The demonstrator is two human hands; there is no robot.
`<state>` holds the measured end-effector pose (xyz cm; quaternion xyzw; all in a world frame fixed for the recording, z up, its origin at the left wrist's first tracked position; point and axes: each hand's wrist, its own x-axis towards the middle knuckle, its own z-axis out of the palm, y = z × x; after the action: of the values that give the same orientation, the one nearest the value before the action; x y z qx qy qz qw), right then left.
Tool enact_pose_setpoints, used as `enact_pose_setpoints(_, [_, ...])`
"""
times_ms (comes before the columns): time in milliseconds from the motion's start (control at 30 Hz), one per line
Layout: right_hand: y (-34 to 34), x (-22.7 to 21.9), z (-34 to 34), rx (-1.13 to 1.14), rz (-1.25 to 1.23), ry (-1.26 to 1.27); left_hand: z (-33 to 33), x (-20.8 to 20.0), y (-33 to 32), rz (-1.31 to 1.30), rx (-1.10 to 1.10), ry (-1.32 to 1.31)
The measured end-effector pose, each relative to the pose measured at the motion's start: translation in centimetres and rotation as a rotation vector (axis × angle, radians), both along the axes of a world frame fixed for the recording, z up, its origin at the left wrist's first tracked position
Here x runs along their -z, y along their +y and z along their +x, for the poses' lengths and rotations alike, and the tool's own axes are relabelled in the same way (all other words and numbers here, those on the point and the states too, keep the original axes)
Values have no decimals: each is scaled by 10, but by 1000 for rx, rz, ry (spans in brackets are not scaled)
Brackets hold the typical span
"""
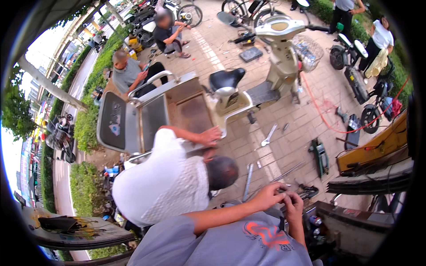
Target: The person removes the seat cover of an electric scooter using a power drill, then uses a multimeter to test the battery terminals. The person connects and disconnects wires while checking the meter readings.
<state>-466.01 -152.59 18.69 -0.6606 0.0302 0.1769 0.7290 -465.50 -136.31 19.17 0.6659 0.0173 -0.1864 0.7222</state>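
My left hand (267, 195) and my right hand (293, 205) meet in front of my grey shirt, fingertips together. Their fingers are bent closed around something small that I cannot make out. Just beyond them on the paving lie a long metal bar (248, 181) and a large wrench (269, 135). To the left, a person in a white top (155, 181) bends over the side of a three-wheeled scooter (228, 104) with a cargo box, one hand (210, 136) on its edge.
A green floor jack (320, 157) stands right of the wrench. A red hose (328, 128) curves over the paving. A yellow-brown cart panel (375, 144) and a metal bin (350, 221) are close on my right. Two seated people (128, 73) (171, 33) are at the far left.
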Motion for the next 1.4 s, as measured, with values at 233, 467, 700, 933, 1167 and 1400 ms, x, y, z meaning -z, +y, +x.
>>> enact_pose_setpoints(233, [-70,-32,133,-243,-200,-119,113,-26,-43,113,1,2])
enact_pose_setpoints(467, [-92,-23,238,-26,-45,66,231,-19,-88,-82,-156,169])
enact_pose_setpoints(700, [-142,12,382,157,-7,117,396,28,-130,120,116,-67])
enact_pose_setpoints(933, [-164,-17,531,342,24,136,580,-10,-166,6,247,116])
enact_pose_setpoints(1167, [-217,2,674,322,136,195,718,15,-215,-71,222,181])
enact_pose_setpoints(1400, [-301,47,856,177,230,176,874,41,-298,15,44,171])
